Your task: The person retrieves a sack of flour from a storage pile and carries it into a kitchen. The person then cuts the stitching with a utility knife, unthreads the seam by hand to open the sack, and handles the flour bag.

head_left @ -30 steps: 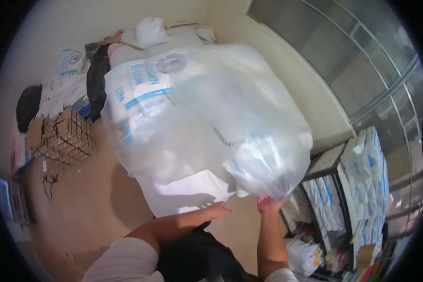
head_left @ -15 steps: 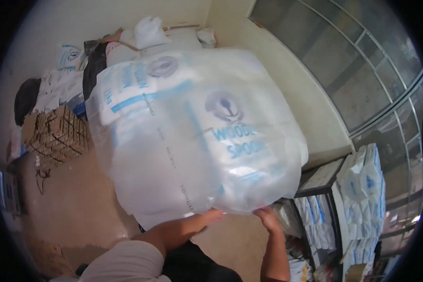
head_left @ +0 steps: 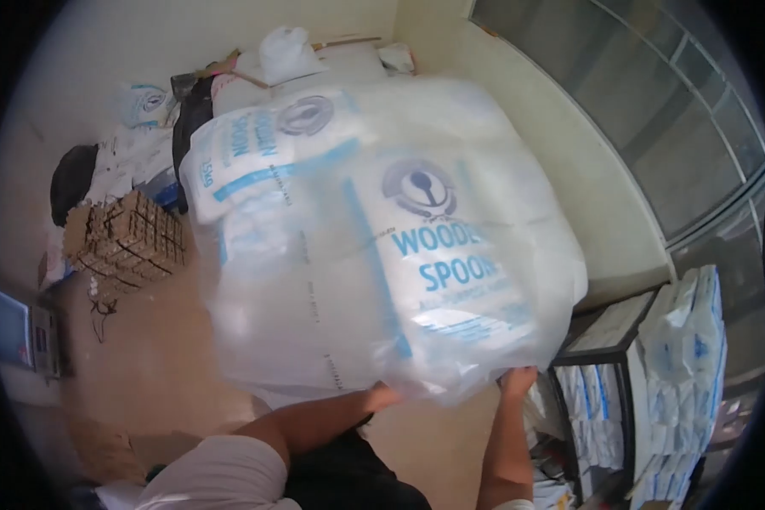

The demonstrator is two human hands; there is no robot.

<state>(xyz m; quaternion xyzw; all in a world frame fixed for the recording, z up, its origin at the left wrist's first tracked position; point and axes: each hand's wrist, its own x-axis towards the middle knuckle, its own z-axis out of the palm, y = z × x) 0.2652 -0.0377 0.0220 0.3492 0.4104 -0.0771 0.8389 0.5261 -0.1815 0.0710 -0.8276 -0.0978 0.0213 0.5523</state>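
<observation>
A wide translucent plastic sheet [head_left: 272, 340] lies over a big pile in front of me; whether it is a loose sheet or a large bag I cannot tell. Through it show white printed packs [head_left: 450, 255] with blue lettering reading "WOODEN SPOON" and a round spoon emblem. At the near edge, my left hand [head_left: 382, 397] has its fingers closed on the plastic, partly blurred and hidden by it. Farther right along that edge, my right hand [head_left: 518, 380] grips the plastic too, fingers bent against it.
A strapped bundle of brown cardboard [head_left: 126, 240] stands on the floor [head_left: 161, 357] to the left. White sacks [head_left: 289, 55] lie behind the pile. On the right are a dark-framed rack [head_left: 629, 382] holding printed packs, more stacked packs [head_left: 676, 365] and a glazed metal frame [head_left: 654, 102].
My hands have moved farther apart, the right one to the right and slightly up. The plastic lies closer over the packs, so the lettering reads more clearly. The whole view has shifted slightly.
</observation>
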